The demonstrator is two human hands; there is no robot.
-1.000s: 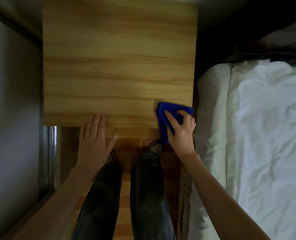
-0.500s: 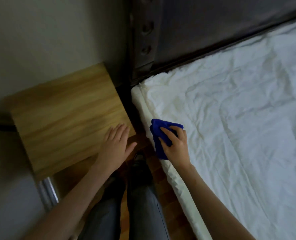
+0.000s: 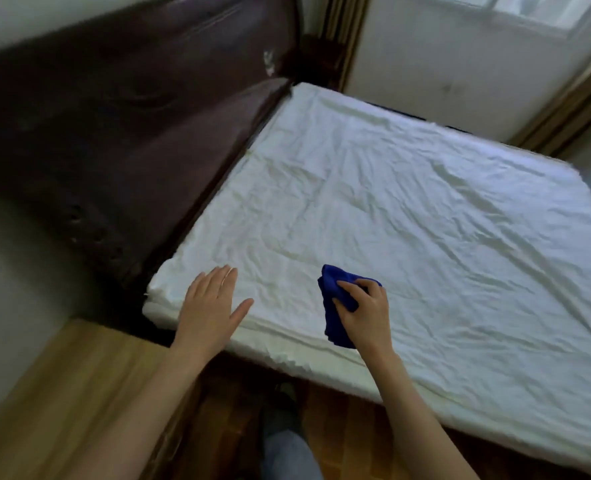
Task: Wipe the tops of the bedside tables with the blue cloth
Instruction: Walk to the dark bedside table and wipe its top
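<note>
The bed takes up most of what I can see, a wide mattress under a creased white sheet that runs from the near edge out to the far wall. Along its left side stands a dark padded headboard, tight against the mattress, and high on the right a window lets in pale light. At the lower left, just beside the corner of the bed, is the wooden counter, its grained top bare where it shows. Between counter and bed lies a strip of reddish wood floor, with the person's leg in grey jeans standing on it. Both hands are out over the near edge of the bed, well apart from each other. The left hand is spread flat, fingers straight, above the mattress corner; I cannot tell whether it touches the sheet. The right hand has its fingers curled round the blue cloth, which is bunched and hangs down past the palm over the bed's edge, away from the counter.
</note>
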